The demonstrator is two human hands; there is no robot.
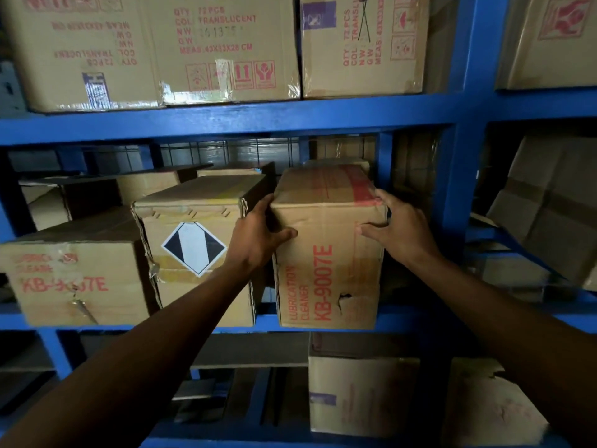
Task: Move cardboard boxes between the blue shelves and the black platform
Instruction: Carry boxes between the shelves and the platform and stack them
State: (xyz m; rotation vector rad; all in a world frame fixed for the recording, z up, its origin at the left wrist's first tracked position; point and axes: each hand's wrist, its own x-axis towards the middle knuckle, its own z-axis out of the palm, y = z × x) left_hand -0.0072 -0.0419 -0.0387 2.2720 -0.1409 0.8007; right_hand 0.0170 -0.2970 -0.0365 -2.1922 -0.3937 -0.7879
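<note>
Both hands clasp one upright cardboard box point(326, 253) printed "LUBRICATION CLEANER KB-9007E" in red, which stands on the middle level of the blue shelves point(226, 119). From the left hand point(258, 232), the box sits at three o'clock: the fingers curl around its upper left edge and the thumb presses flat on the front face. From the right hand point(395, 224), the box sits at nine o'clock; the fingers wrap over the top right corner, where a band of red tape runs, and the thumb lies across the front face pointing toward nine o'clock. Each hand is closed firmly on the carton, and the two grip at about the same height, near its top.

The box's lower edge meets the shelf's front beam, with a small torn hole in the front face near its bottom. At nine o'clock of the held box, just beside the left wrist, stands a neighbouring box point(193, 250) with a black-and-white diamond label. Farther toward nine o'clock is a lower carton point(74, 279) with the same red KB-9007E print. At twelve o'clock, on the level above, large cartons point(155, 46) with red shipping marks fill the shelf. At six o'clock, the lower level holds another box point(358, 396).
</note>
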